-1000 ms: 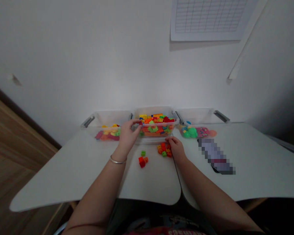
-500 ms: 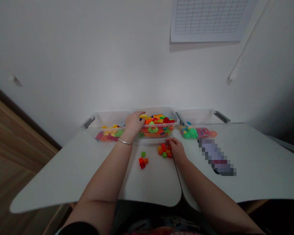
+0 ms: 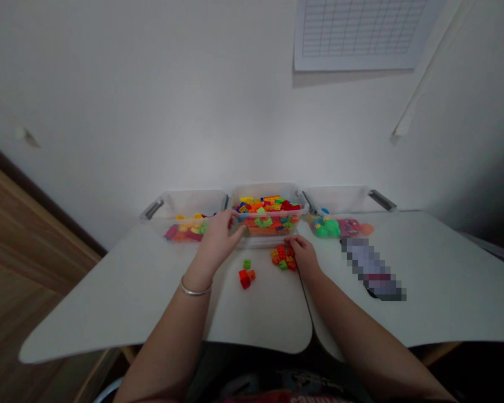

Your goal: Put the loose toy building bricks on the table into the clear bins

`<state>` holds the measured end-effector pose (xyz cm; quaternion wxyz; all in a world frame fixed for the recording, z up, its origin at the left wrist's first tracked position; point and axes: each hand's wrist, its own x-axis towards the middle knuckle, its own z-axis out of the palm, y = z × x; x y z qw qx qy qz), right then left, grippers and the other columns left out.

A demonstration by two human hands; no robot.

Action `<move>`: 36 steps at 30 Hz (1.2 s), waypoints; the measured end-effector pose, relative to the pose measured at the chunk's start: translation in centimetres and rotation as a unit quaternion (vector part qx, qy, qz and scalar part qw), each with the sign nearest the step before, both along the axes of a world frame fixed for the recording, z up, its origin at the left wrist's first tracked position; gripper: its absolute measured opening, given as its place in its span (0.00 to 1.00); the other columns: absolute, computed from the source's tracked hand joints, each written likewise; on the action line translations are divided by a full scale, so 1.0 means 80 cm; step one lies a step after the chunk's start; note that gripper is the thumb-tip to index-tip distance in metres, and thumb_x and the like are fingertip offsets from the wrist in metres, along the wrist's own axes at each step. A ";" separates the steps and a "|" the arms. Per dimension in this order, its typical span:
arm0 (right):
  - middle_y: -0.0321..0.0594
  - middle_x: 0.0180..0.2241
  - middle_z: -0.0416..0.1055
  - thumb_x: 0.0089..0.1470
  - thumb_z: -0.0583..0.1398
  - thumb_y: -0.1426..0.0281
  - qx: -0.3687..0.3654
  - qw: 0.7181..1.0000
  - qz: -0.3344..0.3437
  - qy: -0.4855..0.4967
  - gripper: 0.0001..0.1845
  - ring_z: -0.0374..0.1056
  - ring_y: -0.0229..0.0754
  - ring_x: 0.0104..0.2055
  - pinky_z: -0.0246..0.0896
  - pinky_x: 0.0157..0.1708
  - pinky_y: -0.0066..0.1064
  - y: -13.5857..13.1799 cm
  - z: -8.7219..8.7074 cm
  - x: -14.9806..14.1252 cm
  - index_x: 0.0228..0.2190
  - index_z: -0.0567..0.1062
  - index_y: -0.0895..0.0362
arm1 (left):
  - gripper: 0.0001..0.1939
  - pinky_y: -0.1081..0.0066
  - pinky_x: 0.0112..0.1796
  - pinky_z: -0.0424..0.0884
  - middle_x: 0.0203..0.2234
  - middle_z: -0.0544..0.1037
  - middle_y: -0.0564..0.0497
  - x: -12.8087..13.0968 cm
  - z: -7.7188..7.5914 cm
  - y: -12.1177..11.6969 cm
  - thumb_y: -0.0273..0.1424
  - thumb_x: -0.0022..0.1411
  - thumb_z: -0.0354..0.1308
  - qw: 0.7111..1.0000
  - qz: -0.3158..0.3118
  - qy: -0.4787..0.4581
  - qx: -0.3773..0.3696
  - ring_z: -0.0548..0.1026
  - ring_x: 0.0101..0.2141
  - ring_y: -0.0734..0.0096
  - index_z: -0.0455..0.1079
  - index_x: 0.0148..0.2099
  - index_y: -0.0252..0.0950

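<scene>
Left hand (image 3: 218, 240) pulls back from the middle bin (image 3: 269, 193)

Left hand's out of the pile now and back at the bin's front-left corner, fingers loosely spread, tips right by the clear plastic wall. Is anything pinched in there? Can't tell from this angle. Inside the middle bin, a heaped load of interlocking plastic bricks (image 3: 264, 215) in red, orange, yellow, green and blue. Over to the right hand (image 3: 303, 256), fingers curled and resting on a loose brick pile (image 3: 282, 258) on the desk, just in front of the bin; whether they've gripped anything, again, can't tell. Between the hands sit a green brick (image 3: 247, 263) and, just below it, a red-and-orange cluster (image 3: 245, 277), both clear of the hands. A metal bangle (image 3: 195, 290) circles the left wrist. Either side of the middle bin stands another clear bin: the left bin (image 3: 185, 202) with mixed bricks, the right bin (image 3: 340, 198) with green and pink toys. All three sit along the back of white desks (image 3: 151, 302), beside a pixelated object (image 3: 373, 268), with a grid chart (image 3: 361, 28) up on the wall.
</scene>
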<state>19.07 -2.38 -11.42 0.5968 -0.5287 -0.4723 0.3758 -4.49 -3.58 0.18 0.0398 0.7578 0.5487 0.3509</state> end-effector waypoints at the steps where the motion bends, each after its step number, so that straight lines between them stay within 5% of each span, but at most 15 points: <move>1: 0.38 0.28 0.77 0.43 0.60 0.55 -0.001 1.000 0.002 -0.002 0.15 0.71 0.44 0.33 0.68 0.36 0.35 -0.001 0.001 0.000 0.24 0.77 0.53 | 0.15 0.64 0.41 0.71 0.34 0.74 0.49 -0.001 -0.007 -0.010 0.34 0.57 0.60 0.999 -0.014 0.019 -0.035 0.74 0.37 0.63 0.70 0.46 0.37; 5: 0.39 0.28 0.76 0.43 0.59 0.57 -0.017 1.000 0.004 0.013 0.14 0.70 0.43 0.31 0.68 0.32 0.34 -0.003 0.001 -0.001 0.25 0.77 0.54 | 0.20 0.64 0.40 0.72 0.39 0.75 0.46 -0.006 -0.040 -0.043 0.38 0.54 0.63 0.982 -0.040 0.084 -0.167 0.75 0.37 0.62 0.70 0.48 0.37; 10: 0.38 0.27 0.75 0.42 0.58 0.58 -0.024 1.000 -0.014 0.009 0.14 0.68 0.42 0.29 0.66 0.32 0.35 -0.004 0.002 -0.003 0.25 0.77 0.54 | 0.22 0.64 0.40 0.71 0.40 0.77 0.45 -0.003 -0.064 -0.063 0.37 0.52 0.64 0.958 -0.054 0.164 -0.230 0.76 0.38 0.59 0.69 0.49 0.38; 14: 0.39 0.30 0.75 0.42 0.58 0.58 0.012 0.999 -0.030 0.017 0.13 0.70 0.45 0.37 0.65 0.43 0.37 -0.005 0.006 -0.003 0.25 0.76 0.54 | 0.19 0.64 0.39 0.70 0.40 0.77 0.44 0.003 -0.067 -0.062 0.35 0.53 0.62 0.951 -0.060 0.193 -0.234 0.76 0.38 0.58 0.68 0.47 0.37; 20: 0.37 0.28 0.74 0.42 0.60 0.57 0.028 0.995 0.033 0.086 0.13 0.69 0.43 0.34 0.66 0.40 0.35 -0.007 0.010 -0.013 0.25 0.75 0.54 | 0.12 0.64 0.40 0.70 0.40 0.77 0.44 0.008 -0.069 -0.056 0.33 0.58 0.59 0.962 -0.065 0.171 -0.201 0.76 0.39 0.59 0.68 0.44 0.37; 28: 0.40 0.32 0.74 0.44 0.61 0.57 0.040 0.993 0.107 0.009 0.13 0.70 0.44 0.36 0.66 0.41 0.37 -0.015 0.004 -0.024 0.28 0.76 0.53 | 0.14 0.63 0.48 0.70 0.45 0.75 0.43 0.012 -0.082 -0.046 0.26 0.57 0.58 0.973 -0.081 0.130 -0.172 0.74 0.45 0.61 0.69 0.47 0.35; 36: 0.39 0.30 0.75 0.45 0.58 0.57 0.008 0.999 0.035 -0.004 0.15 0.70 0.45 0.36 0.65 0.41 0.37 -0.006 -0.003 -0.010 0.27 0.77 0.54 | 0.23 0.63 0.50 0.69 0.48 0.74 0.41 0.011 -0.079 -0.051 0.29 0.61 0.56 0.973 -0.012 0.174 -0.151 0.73 0.49 0.58 0.64 0.59 0.35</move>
